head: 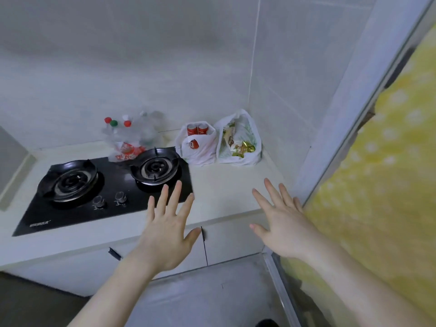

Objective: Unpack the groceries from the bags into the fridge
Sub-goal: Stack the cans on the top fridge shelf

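Three plastic bags stand at the back of the pale counter (226,185). A white bag (200,152) holds red cans (197,130). Right of it, in the corner, a second white bag (245,142) holds snack packets with gold wrappers. Left of both, behind the stove, a clear bag with a red print (128,147) holds bottles with red and green caps. My left hand (165,230) and my right hand (280,220) are stretched out over the counter's front edge, fingers spread, holding nothing, well short of the bags. No fridge is in view.
A black two-burner gas stove (103,185) with two knobs fills the counter's left part. Tiled walls close the back and right. A yellow patterned curtain (389,173) hangs behind a metal door frame at the right. White cabinet doors sit below the counter.
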Demonstrator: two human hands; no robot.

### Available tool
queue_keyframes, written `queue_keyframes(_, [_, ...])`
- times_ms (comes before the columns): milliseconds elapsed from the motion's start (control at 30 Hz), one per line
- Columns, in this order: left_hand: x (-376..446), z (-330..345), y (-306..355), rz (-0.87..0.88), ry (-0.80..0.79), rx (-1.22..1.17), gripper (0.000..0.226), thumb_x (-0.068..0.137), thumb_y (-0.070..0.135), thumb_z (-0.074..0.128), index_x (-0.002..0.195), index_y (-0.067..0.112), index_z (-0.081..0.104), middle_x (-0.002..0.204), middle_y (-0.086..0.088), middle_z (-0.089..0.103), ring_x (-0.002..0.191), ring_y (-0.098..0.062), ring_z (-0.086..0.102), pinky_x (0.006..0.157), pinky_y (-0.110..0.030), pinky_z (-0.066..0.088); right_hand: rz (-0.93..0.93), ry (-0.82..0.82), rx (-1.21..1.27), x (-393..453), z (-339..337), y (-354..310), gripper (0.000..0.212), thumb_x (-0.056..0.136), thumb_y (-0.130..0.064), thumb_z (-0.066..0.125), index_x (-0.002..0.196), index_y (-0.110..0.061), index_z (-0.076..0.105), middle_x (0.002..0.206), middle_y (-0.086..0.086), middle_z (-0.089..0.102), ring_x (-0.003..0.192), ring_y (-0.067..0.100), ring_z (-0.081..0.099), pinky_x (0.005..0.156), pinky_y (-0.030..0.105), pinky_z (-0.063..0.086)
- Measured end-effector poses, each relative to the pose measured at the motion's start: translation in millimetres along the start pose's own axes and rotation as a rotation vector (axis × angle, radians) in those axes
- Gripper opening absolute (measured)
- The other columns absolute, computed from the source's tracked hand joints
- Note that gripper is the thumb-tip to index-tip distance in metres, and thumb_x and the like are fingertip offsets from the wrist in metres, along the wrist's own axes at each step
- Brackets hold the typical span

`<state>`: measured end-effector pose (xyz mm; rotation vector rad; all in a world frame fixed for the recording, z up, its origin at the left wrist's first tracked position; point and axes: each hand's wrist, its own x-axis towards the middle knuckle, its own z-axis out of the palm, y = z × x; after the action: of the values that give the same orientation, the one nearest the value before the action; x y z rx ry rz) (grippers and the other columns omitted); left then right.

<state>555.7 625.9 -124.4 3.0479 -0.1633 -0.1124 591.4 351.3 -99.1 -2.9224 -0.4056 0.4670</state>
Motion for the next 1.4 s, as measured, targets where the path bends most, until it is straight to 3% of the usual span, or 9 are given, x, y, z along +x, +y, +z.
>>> queue_keyframes(167, [32.4,3.5,-26.5,-0.058,0.031,-0.050,0.093,0.082,0.074,0.005,0.164,0.030,0.002,0.165,0.000,-0.035,0.151,-0.026,-0.035,0.122,-0.050,-0.019,-0.070,-0.050,-0.025,62.9,-13.6,-12.9,0.080,0.105,-0.058,0.038,0.164,-0.035,-0.010,0.167,-0.003,-0.033,0.157,0.030,-0.025,0.128,0.055,-0.003])
queue_keyframes(300, [71.2,5.4,-39.8,-0.118,0.035,-0.043,0.079,0.100,0.064,0.031,0.165,0.030,0.001,0.165,0.001,-0.035,0.153,-0.028,-0.032,0.124,-0.052,-0.015,-0.132,-0.050,-0.027,123.1,-27.1,-11.9,0.079,0.105,-0.058,0.038,0.165,-0.035,-0.009,0.167,-0.005,-0.033,0.157,0.028,-0.023,0.129,0.054,-0.002])
queue_keyframes(467, [131.1,4.8,-45.4,-0.173,0.061,-0.077,0.087,0.087,0.073,0.013,0.164,0.033,0.004,0.167,0.004,-0.030,0.154,-0.026,-0.028,0.125,-0.051,-0.012,-0.193,-0.075,-0.011,193.4,-41.2,4.7,0.078,0.105,-0.057,0.039,0.165,-0.035,-0.005,0.168,-0.006,-0.030,0.158,0.027,-0.022,0.129,0.053,0.001])
queue_keyframes(600, [182.2,-1.0,-47.4,-0.225,0.069,-0.124,0.076,0.101,0.060,0.039,0.164,0.033,0.008,0.170,0.004,-0.022,0.156,-0.025,-0.024,0.127,-0.049,-0.010,-0.241,-0.080,0.016,251.0,-57.8,21.0,0.078,0.104,-0.054,0.043,0.165,-0.035,-0.001,0.171,-0.006,-0.024,0.159,0.027,-0.016,0.129,0.052,0.005])
queue_keyframes(933, [298.8,-4.3,-66.8,-0.244,0.044,-0.236,0.069,0.102,0.055,0.046,0.162,0.034,0.021,0.173,0.003,-0.001,0.159,-0.026,-0.006,0.128,-0.052,0.002,-0.311,-0.111,0.091,378.0,-82.1,22.2,0.075,0.104,-0.048,0.049,0.165,-0.031,0.011,0.173,-0.004,-0.009,0.161,0.026,-0.001,0.128,0.046,0.016])
queue_keyframes(1033, [335.7,-6.1,-81.4,-0.254,0.047,-0.309,0.064,0.101,0.052,0.050,0.159,0.035,0.030,0.172,0.003,0.012,0.158,-0.026,0.007,0.128,-0.049,0.010,-0.298,-0.114,0.121,408.9,-83.8,20.8,0.071,0.104,-0.044,0.050,0.164,-0.028,0.017,0.173,-0.005,-0.001,0.160,0.027,0.007,0.126,0.044,0.022])
queue_keyframes(1167, [393.8,2.3,-100.1,-0.321,-0.018,-0.474,0.060,0.094,0.051,0.050,0.148,0.027,0.049,0.163,0.001,0.035,0.146,-0.028,0.038,0.119,-0.048,0.032,-0.262,-0.068,0.162,450.7,-81.2,14.5,0.063,0.104,-0.038,0.051,0.162,-0.026,0.028,0.171,-0.003,0.016,0.156,0.027,0.021,0.124,0.041,0.026])
queue_keyframes(1300, [450.0,16.6,-115.9,-0.353,-0.125,-0.577,0.043,0.098,0.023,0.055,0.141,0.019,0.058,0.146,-0.006,0.052,0.130,-0.026,0.054,0.109,-0.032,0.042,-0.218,-0.041,0.172,499.2,-79.1,3.4,0.053,0.101,-0.026,0.053,0.154,-0.022,0.044,0.159,-0.002,0.039,0.145,0.026,0.039,0.117,0.038,0.036])
queue_keyframes(1400, [484.8,25.0,-123.2,-0.332,-0.230,-0.495,0.052,0.089,0.007,0.062,0.140,0.017,0.059,0.138,-0.004,0.059,0.125,-0.024,0.056,0.103,-0.031,0.047,-0.194,-0.026,0.146,535.0,-79.1,-5.8,0.051,0.098,-0.021,0.052,0.149,-0.024,0.051,0.147,-0.001,0.052,0.138,0.025,0.049,0.111,0.039,0.043])
